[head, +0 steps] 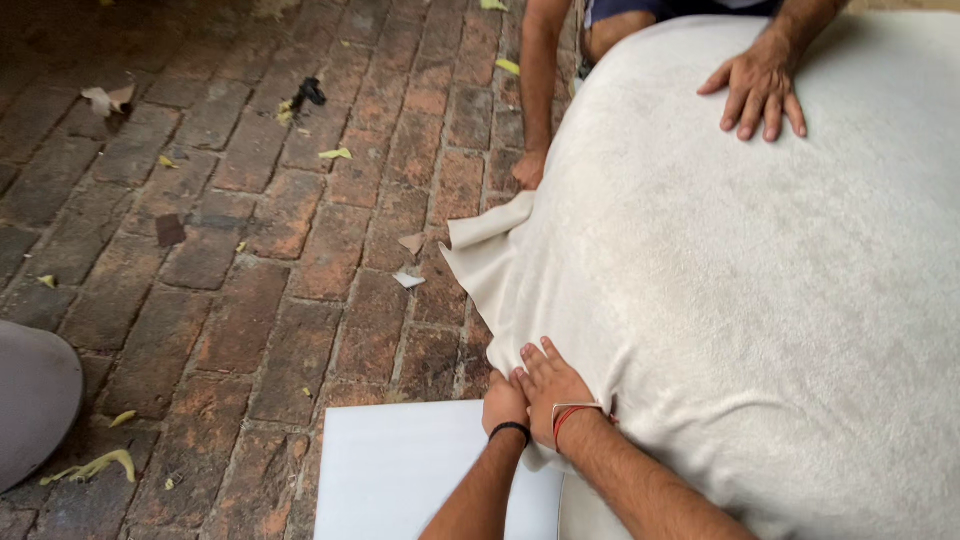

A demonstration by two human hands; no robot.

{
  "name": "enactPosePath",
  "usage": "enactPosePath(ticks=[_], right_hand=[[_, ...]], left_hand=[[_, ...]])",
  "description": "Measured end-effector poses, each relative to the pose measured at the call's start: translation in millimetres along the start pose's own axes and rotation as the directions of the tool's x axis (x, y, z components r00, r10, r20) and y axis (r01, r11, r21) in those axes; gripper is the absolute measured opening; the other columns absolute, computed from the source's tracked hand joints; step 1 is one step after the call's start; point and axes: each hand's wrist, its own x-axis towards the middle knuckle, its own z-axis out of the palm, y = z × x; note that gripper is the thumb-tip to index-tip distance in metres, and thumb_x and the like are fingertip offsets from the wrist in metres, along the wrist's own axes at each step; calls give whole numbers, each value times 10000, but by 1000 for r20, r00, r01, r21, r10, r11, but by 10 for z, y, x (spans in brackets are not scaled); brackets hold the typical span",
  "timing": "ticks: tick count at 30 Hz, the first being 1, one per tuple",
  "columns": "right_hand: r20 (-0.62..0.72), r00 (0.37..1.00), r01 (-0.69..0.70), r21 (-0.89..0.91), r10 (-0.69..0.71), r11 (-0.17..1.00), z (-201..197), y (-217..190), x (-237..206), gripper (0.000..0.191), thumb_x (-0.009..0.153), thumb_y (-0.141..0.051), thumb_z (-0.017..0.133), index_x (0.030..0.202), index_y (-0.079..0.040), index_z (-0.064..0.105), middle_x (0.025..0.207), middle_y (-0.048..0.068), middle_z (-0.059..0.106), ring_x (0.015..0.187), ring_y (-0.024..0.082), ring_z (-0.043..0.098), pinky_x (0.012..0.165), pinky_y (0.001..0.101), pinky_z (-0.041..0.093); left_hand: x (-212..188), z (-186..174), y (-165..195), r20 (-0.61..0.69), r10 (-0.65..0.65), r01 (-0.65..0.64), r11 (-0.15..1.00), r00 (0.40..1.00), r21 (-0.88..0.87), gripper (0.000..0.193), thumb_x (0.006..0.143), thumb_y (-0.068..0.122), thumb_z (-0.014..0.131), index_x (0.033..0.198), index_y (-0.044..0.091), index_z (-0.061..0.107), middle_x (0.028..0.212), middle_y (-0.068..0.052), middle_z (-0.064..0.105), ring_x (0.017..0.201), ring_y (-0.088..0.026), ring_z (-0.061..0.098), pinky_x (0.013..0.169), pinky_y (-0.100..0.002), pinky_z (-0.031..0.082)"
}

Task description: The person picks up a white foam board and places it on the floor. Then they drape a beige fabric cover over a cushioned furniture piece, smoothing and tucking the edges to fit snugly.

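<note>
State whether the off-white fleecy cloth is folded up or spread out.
Spread out. The off-white fleecy cloth drapes over a rounded bulk, only its corner creased; the left hand and right hand press its edge.

Off-white fleecy cloth (760, 270) draped over rounded bulky form, left corner folded, hanging near brick floor.

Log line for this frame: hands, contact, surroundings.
left hand: on white cloth edge | right hand: pressing cloth | co-worker's hand: flat on cloth | brick floor
</note>
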Motion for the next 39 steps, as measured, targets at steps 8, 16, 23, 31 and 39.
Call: enactPosePath(ticks=[8,16,23,31,39], right_hand=[[-323,871,59,818,371,572,842,-859,-598,620,886,-221,646,1474,-139,470,1550,75,428,1452,263,359,1233,454,243],[-202,804,-113,871,559,478,1605,-1072,-490,976,691,-350,803,1505,-7,388,1418,153,519,1294,330,471,1020,458,435],[-200,834,-165,799,514,578,2010,-1168,-268,349,884,-62,592,1226,-113,644,1216,43,633,1186,243,577,918,400,558],[-53,974,-21,946,219,322,1461,-1165,-525,208,775,-294,656,922,-196,765,911,77,772,905,281,717,880,418,569],[219,975,-217,897,40,385,1426,-735,-44,332,812,-445,664,906,-155,796,1006,72,781,951,267,727,940,408,558]], left_hand=[[259,239,-164,-137,81,-73,995,987,68,476,1045,496,436,1125,42,552,1016,-275,723,984,-475,676,850,-583,511],[183,92,-274,-203,47,-48,999,978,3,501,1052,502,434,1121,26,576,1049,-251,721,999,-450,676,871,-541,520],[135,-254,-288,-239,41,-43,999,970,-1,512,1054,507,390,1113,25,553,1037,-195,730,980,-390,698,826,-512,543],[229,-145,-269,-262,100,-90,995,960,50,496,1056,498,399,1116,23,529,999,-209,726,960,-403,692,812,-527,533],[496,120,-261,-288,173,-146,983,942,112,465,1072,487,386,1118,39,504,927,-207,733,884,-435,695,746,-567,522]])
